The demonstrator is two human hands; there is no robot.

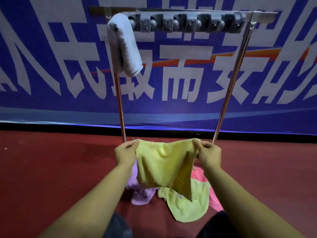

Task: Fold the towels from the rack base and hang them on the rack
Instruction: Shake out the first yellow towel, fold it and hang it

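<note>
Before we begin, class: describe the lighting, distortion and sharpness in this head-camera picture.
Head view: dim, bluish light; wide-angle bending tilts the rack posts inward; the yellow towel held up by the left hand and right hand is fairly sharp; the grey towel up top looks softer; no strong glare, though the posts catch faint highlights.

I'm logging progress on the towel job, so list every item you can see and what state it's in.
Yellow towel: held up, unfolded, pinched at both top corners.
Left hand: pinching a corner.
Right hand: pinching a corner.
Grey towel: folded, hanging on rack.
Purple towel, pink towel, second yellow towel: crumpled on floor.
</note>
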